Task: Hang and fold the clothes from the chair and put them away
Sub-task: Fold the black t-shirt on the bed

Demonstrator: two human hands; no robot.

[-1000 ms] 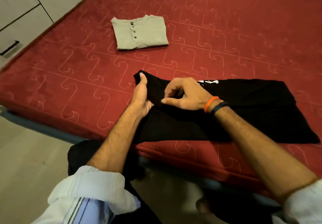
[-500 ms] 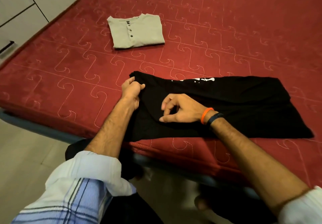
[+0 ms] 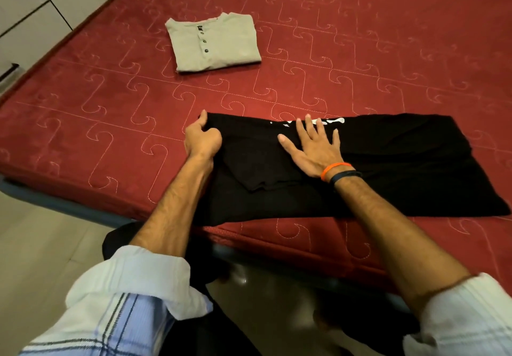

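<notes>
Warm, dim indoor light — soft shadows, wide-angle bending at the edges, mild softness

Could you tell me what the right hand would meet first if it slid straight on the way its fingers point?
Probably nothing: beyond the black T-shirt's far edge, the right hand faces bare red quilted mattress.

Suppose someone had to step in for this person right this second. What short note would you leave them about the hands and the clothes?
Left hand: grips the left end of the black T-shirt, fingers curled round the cloth.
Right hand: laid flat on the black T-shirt, fingers spread, pressing it down near its white print.
Black T-shirt: lies along the near edge of the red bed, sleeve tucked in, only partly folded.
Grey shirt: folded, further back on the bed.
Done: grey shirt folded.
Left: finish folding the black one, then put both away. No chair or hangers are in view.
</notes>
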